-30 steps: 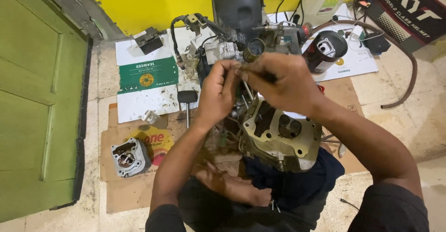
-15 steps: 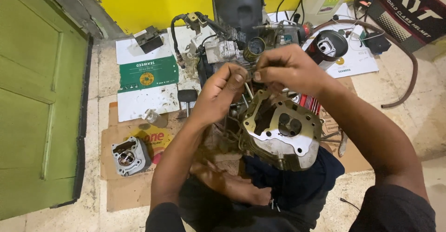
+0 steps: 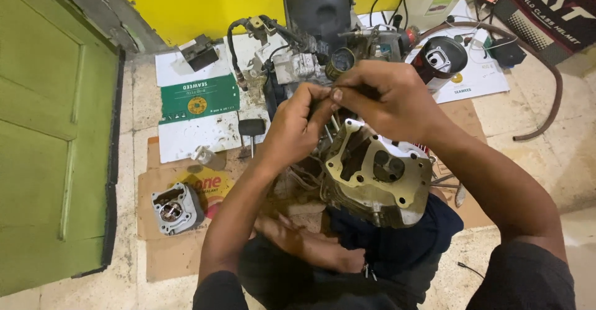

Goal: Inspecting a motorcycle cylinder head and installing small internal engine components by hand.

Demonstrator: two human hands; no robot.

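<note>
Worn stone flooring runs from a green door point(image 3: 43, 161) on the left to a yellow wall point(image 3: 198, 3) at the far side, with flattened cardboard point(image 3: 164, 254) and paper sheets point(image 3: 198, 114) spread over it. At the centre sits a partly stripped small engine; its grey metal engine casing point(image 3: 379, 173), open face up with round bores showing, rests against dark blue cloth point(image 3: 397, 235) near the person's legs. Above its far edge the left hand point(image 3: 295, 130) and right hand point(image 3: 385, 99) meet, fingertips touching. The right hand's fingers are pinched shut on a thin metal rod-like piece point(image 3: 338, 93) too small to identify; the left hand's fingers curl closed around the same spot, though what they grip is hidden. Well apart to the left, a loose cylinder head point(image 3: 176, 207) lies on the cardboard. A black round part point(image 3: 444, 58) stands far right.
</note>
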